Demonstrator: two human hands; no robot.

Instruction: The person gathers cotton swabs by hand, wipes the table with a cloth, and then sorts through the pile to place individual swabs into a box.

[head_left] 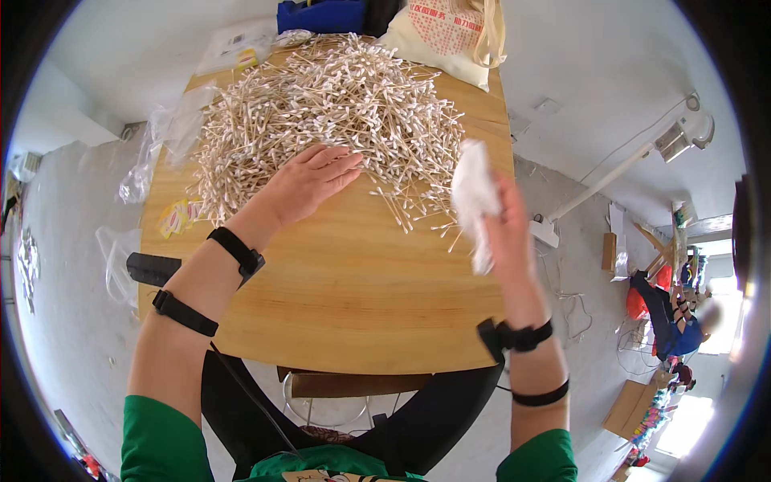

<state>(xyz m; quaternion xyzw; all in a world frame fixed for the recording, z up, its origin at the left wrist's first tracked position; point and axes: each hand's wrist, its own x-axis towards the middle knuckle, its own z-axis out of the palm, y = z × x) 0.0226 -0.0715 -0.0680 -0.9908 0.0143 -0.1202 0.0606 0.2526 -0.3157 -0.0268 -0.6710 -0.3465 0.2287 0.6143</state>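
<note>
A large heap of cotton swabs (321,104) with wooden sticks and white tips covers the far half of the wooden table (345,297). My left hand (312,183) lies at the heap's near edge, fingers stretched out and touching the swabs, with nothing seen in its grip. At the table's right side, my right hand (509,229) is closed around a crumpled white cloth (474,193). Both hand and cloth are smeared by motion. Some loose swabs (405,210) spread out from the heap between the two hands.
A cream tote bag (438,36) and a blue object (321,16) sit at the far edge. Clear plastic bags (161,136) hang over the left edge, near a yellow packet (178,217). Beyond the right side, a person (683,333) sits among boxes.
</note>
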